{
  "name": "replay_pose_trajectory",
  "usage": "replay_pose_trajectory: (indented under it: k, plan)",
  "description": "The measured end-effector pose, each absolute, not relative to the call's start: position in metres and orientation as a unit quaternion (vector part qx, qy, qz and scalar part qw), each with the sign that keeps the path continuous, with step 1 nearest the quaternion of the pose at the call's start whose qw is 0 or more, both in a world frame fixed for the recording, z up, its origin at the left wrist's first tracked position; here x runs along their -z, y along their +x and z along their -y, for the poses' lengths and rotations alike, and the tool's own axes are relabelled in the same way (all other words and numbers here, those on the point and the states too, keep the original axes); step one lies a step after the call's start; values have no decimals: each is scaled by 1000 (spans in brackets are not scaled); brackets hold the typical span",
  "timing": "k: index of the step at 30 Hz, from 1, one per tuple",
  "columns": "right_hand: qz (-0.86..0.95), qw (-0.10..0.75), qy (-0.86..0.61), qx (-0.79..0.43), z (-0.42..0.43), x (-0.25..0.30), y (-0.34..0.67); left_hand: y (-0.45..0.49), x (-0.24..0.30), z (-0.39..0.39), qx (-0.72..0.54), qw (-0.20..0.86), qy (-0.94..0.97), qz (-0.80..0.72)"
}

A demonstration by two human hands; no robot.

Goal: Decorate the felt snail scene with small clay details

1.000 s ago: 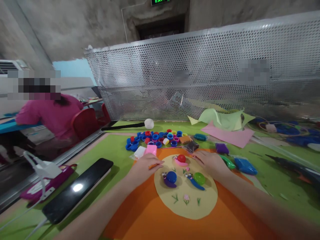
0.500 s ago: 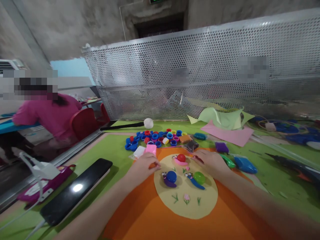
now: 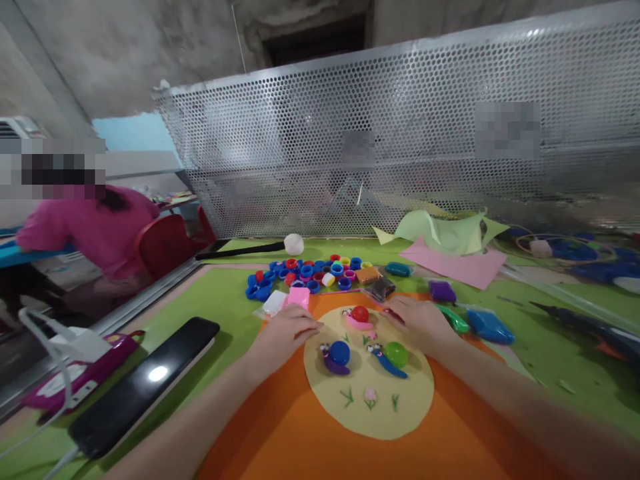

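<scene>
Flanking the cream disc (image 3: 370, 424), our left hand (image 3: 286, 335) and right hand (image 3: 419, 325) curve loosely, nothing visible in them; the red-shelled snail (image 3: 360, 314) lies crosswise near its far edge, nearer our right

3 snails (image 3: 340, 353) on a paper cutout (image 3: 370, 423), caps (image 3: 306, 273) behind them, mesh panel (image 3: 300, 147) beyond, phone (image 3: 145, 387) at left
</scene>
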State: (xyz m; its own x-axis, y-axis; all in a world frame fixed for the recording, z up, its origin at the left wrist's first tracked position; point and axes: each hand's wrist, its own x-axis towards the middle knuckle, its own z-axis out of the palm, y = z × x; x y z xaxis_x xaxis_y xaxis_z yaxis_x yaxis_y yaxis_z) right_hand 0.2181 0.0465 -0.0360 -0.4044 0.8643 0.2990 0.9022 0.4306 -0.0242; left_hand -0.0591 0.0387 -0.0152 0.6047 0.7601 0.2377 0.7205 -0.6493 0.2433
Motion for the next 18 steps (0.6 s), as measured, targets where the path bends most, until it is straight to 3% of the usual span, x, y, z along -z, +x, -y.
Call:
replay_pose_trajectory:
  k: [18]
  plan:
    - [834, 122, -536, 50, -45, 32, 216, -48, -6, -19, -45, 97, 858, -503]
